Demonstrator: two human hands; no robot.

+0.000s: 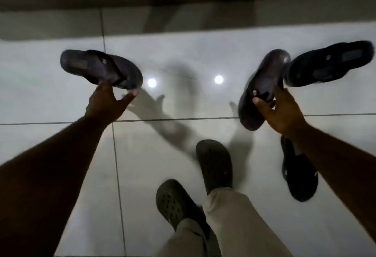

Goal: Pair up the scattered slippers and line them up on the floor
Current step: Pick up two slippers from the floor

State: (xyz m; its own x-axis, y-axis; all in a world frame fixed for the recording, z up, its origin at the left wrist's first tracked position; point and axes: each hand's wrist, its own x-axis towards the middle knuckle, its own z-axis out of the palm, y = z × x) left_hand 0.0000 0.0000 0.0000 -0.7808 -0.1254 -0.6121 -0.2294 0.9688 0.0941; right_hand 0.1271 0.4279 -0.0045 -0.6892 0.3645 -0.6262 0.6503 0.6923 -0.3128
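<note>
The left forearm (50, 165) enters from the lower left corner, cut off by the frame edge, and reaches up to the left hand (105, 102). That hand's fingers are spread, and its fingertips (104, 85) touch the toe end of a dark flip-flop (99, 69) that lies across the pale tiled floor (61, 98), heel pointing left; the thumb sticks out loose to the right, so the hand looks to be barely pinching the slipper's edge, and whether it truly grips cannot be told because of blur.

Near the bottom middle, two dark perforated clogs (175, 201) are worn on the person's feet, with light trouser legs (230, 222) covering the ankles and running off the bottom edge.

Further right, the right hand (282, 112) is closed around a second dark slipper (262, 90), thumb on its near face and fingers hidden behind it; the slipper is held tilted, toe up. Just beside its upper end, a third dark slipper (329, 65) slants toward the right edge; it seems to touch the held one, though motion blur makes the contact uncertain. Below the right forearm (335, 167), a fourth dark slipper (299, 171) lies on the floor, its upper end hidden by the wrist.

No containers are visible.
</note>
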